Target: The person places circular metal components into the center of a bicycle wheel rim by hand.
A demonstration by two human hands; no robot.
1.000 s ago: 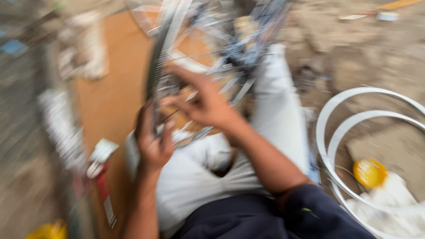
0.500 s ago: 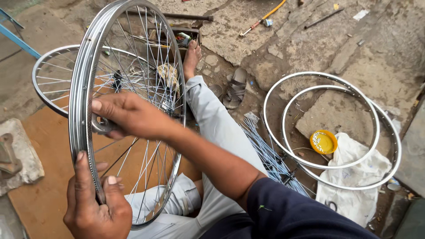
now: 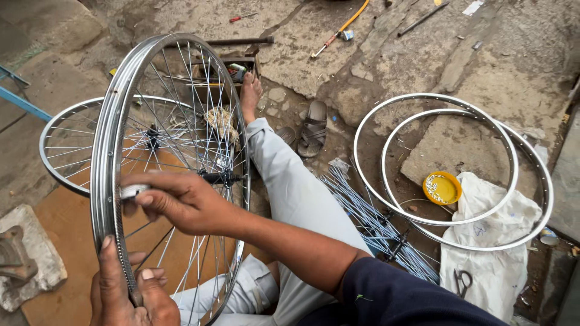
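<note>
Open-air bicycle repair workshop: bare rims, loose spokes, stony ground.

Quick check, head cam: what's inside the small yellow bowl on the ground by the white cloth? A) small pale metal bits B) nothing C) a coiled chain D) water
A: the yellow bowl holds a heap of small pale metal pieces, and it sits within the two bare rims lying on the ground, beside the white cloth.
</note>
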